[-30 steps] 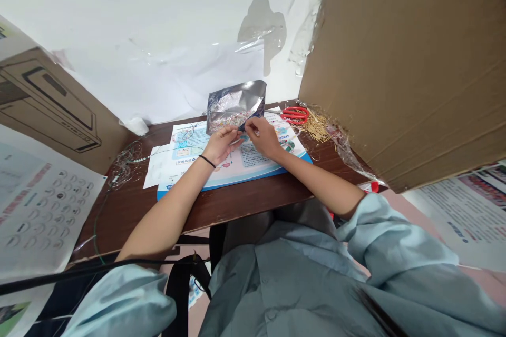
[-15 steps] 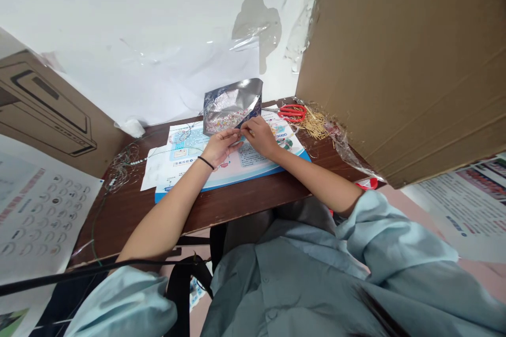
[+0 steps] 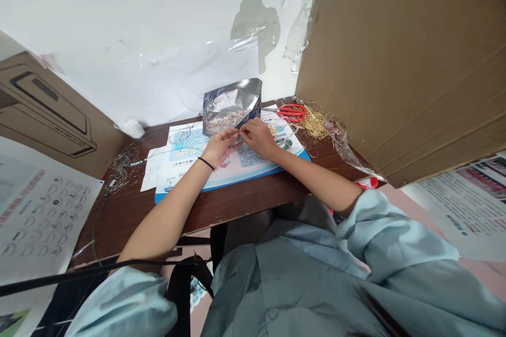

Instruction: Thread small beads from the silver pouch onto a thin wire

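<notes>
A cardboard box (image 3: 43,110) printed with a line drawing is propped at the far left, with a printed chart of small circles (image 3: 43,210) laid below it. On the brown wooden table (image 3: 237,208), a tangle of thin wire (image 3: 122,168) strung with small white beads is placed left of a printed sheet (image 3: 185,142), which is laid on a blue-edged board (image 3: 237,179). A foil pouch (image 3: 231,108) holding many small beads is stood at the sheet's far edge, just beyond the hands. The left hand (image 3: 221,147), with a black wristband (image 3: 205,163), is held with its fingers extended. The fingers (image 3: 245,136) of the right hand (image 3: 259,138) are bent into a pinch against the left fingertips, beside the pouch's lower edge; whether anything is grasped cannot be told. Red-handled scissors (image 3: 291,112) and a heap of thin golden rods (image 3: 312,124) are placed further right, beside a large cardboard panel (image 3: 395,63).
</notes>
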Demonstrator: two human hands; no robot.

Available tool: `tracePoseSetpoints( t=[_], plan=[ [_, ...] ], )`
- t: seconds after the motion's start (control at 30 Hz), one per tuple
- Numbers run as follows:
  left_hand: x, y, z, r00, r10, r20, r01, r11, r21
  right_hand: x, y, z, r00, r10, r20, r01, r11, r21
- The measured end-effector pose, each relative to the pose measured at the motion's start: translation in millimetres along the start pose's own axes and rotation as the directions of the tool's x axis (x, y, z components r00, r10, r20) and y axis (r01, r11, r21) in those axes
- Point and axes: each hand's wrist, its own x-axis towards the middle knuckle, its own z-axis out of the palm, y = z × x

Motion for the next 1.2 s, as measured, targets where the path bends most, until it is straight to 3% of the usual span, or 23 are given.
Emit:
tracePoseSetpoints(
  t=[0.7,1.2],
  plan=[
    [-0.8,0.2,1.7,1.0,0.008,-0.014,-0.008,0.999,0.042,0.3,2.3,3.3,1.0,-0.015,-0.006,0.015,1.0,0.015],
    [-3.2,9.1,3.5,0.996,-0.089,0.014,0.088,0.995,0.044,1.6,6.1,-0.7,0.998,-0.055,-0.009,0.056,0.996,0.066]
  ],
)
